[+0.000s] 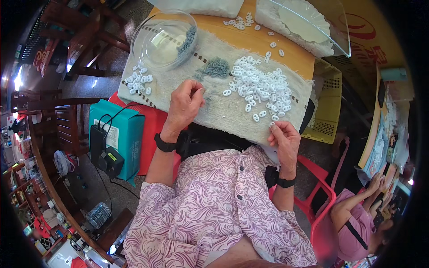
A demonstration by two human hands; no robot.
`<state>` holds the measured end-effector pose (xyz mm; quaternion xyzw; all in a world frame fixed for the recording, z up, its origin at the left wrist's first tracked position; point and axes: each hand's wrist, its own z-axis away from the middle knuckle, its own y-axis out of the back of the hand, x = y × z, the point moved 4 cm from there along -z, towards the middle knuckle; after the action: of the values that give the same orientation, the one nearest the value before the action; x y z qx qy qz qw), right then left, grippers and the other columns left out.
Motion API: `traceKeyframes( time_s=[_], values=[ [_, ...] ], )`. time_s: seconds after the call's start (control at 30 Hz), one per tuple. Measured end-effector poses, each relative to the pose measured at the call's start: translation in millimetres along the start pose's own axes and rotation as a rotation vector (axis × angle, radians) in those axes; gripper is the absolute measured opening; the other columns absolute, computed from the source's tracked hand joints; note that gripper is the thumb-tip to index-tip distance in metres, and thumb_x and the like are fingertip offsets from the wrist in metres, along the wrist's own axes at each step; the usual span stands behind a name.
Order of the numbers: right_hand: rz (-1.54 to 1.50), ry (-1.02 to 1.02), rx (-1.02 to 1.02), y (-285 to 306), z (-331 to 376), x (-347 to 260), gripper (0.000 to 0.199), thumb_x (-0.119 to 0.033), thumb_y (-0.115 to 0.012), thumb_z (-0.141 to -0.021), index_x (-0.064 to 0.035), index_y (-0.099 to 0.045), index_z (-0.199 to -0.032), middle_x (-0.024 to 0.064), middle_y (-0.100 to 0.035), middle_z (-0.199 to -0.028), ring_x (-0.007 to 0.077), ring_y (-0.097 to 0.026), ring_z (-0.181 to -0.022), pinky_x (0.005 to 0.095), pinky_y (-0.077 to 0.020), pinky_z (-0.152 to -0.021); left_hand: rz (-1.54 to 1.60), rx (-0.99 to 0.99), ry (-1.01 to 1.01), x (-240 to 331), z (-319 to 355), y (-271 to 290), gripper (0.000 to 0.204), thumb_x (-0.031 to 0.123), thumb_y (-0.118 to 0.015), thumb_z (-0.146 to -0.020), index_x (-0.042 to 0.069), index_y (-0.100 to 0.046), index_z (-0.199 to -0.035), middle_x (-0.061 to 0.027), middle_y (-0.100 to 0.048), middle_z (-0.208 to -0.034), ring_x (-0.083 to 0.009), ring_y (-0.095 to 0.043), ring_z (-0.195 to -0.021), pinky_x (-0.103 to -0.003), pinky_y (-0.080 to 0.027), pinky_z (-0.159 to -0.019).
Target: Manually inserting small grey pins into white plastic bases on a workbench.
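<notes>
The small white plastic rings lie in a loose heap on the right half of a beige towel spread over the lap & the tabletop edge; a smaller bunch of white pieces sits at the towel's left end, a few strays further up by the top edge. Between them, a little mound of grey-green bits, w/ more of the same inside the clear glass bowl. Left hand rests mid-towel, fingers pinched together on sth tiny, too small to tell what. Right hand is at the towel's near right edge, just beside the heap's lower fringe, fingers curled in; can't tell if it holds a piece. To do this step well, prob. best: take one ring at a time from the heap's fringe, not the middle, so the rest don't scatter off the towel; keep the pinch low over the cloth so a dropped bit stays put. Further out: clear plastic tray w/ a white scalloped dish top right, yellow crate by the right, teal box w/ a black charger on the left, red plastic chair underneath. Another person sits lower right.
</notes>
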<state>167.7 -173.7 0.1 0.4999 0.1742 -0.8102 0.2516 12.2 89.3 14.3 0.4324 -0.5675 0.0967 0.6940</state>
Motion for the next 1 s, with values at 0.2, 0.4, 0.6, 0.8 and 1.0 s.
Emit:
traceKeyframes(
  time_s=[0.2, 0.4, 0.6, 0.8, 1.0],
  values=[
    [-0.014, 0.0, -0.01, -1, 0, -1, 0.011, -0.007, -0.062, -0.088, 0.0015, -0.062, -0.094, 0.0021, -0.061, -0.071, 0.005, -0.055, -0.057, 0.0173, -0.0435, -0.049, 0.347, 0.021, 0.175, -3, 2, -3, 0.005, 0.002, -0.056, -0.087, -0.003, -0.057, -0.089, -0.003, -0.059, -0.073, -0.0074, -0.059, -0.059, -0.022, -0.047, -0.053],
    [-0.019, 0.003, 0.0, 0, 0, 0, 0.011, -0.007, -0.062, -0.088, 0.0017, -0.062, -0.095, 0.0019, -0.061, -0.072, 0.005, -0.056, -0.058, 0.0172, -0.0442, -0.049, 0.372, -0.04, 0.177, 2, 3, 1, 0.013, 0.005, -0.054, -0.091, -0.003, -0.061, -0.097, -0.0019, -0.058, -0.073, -0.0075, -0.056, -0.061, -0.021, -0.048, -0.057],
    [-0.033, 0.016, 0.014, 0, 2, 0, 0.011, -0.007, -0.062, -0.088, 0.0014, -0.061, -0.095, 0.0026, -0.063, -0.075, 0.0054, -0.057, -0.058, 0.0173, -0.0445, -0.049, 0.768, -0.194, 0.25, 15, 9, -25, 0.016, 0.011, -0.055, -0.094, -0.002, -0.061, -0.099, -0.0016, -0.057, -0.072, -0.0075, -0.055, -0.06, -0.022, -0.05, -0.059],
    [-0.083, 0.023, 0.022, -6, 9, -8, 0.011, -0.005, -0.062, -0.087, 0.0017, -0.061, -0.096, 0.0034, -0.063, -0.076, 0.0062, -0.058, -0.058, 0.0173, -0.0444, -0.049, 1.039, -0.383, 0.399, 30, 17, -68, 0.018, 0.014, -0.056, -0.094, -0.003, -0.062, -0.099, -0.0029, -0.059, -0.076, -0.0086, -0.057, -0.057, -0.024, -0.052, -0.055],
    [-0.142, 0.045, 0.041, -22, 18, -24, 0.012, -0.003, -0.062, -0.087, 0.0027, -0.06, -0.097, 0.004, -0.064, -0.075, 0.0063, -0.059, -0.058, 0.0171, -0.0438, -0.047, 0.985, -0.478, 0.452, 42, 22, -94, 0.02, 0.016, -0.056, -0.094, -0.004, -0.061, -0.098, -0.0043, -0.059, -0.076, -0.0079, -0.054, -0.055, -0.024, -0.05, -0.048]
  ],
)
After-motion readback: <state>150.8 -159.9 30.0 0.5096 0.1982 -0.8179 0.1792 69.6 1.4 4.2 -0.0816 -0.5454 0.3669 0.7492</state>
